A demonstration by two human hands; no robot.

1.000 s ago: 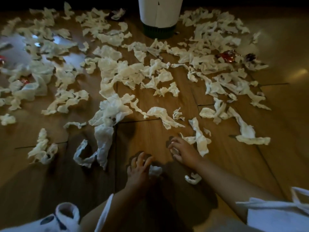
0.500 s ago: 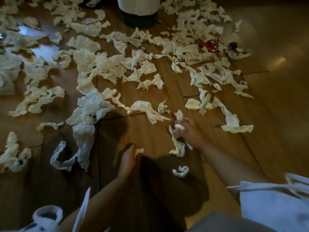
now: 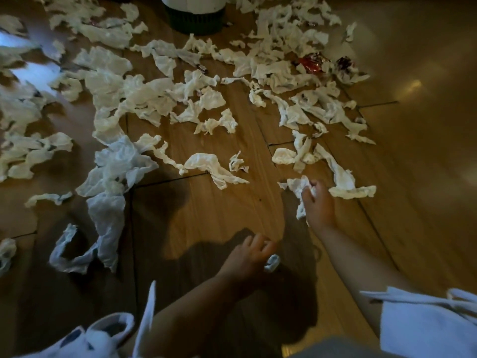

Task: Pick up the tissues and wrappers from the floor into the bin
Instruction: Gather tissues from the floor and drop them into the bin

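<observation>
Crumpled white tissues (image 3: pixel 144 94) lie scattered across the wooden floor. The bin (image 3: pixel 195 14), white with a dark green base, stands at the top centre, cut off by the frame. My right hand (image 3: pixel 318 205) grips a bunched tissue strip (image 3: pixel 299 187) that hangs down beside it. My left hand (image 3: pixel 250 257), nearer to me, curls its fingers round a small tissue ball (image 3: pixel 273 263) just above the floor. A red wrapper (image 3: pixel 311 63) and a dark wrapper (image 3: pixel 344 63) lie among the tissues at the upper right.
A long bluish tissue (image 3: pixel 108 202) trails down the left side. More tissue scraps (image 3: pixel 216 169) lie just beyond my hands. Bare wood floor (image 3: pixel 418 151) stretches to the right. White clothing (image 3: pixel 426 324) fills the lower right corner.
My right hand has lifted the long strip off the floor and bunched it. My left hand moved right to the small scrap near me. The view has shifted closer to the bin.
</observation>
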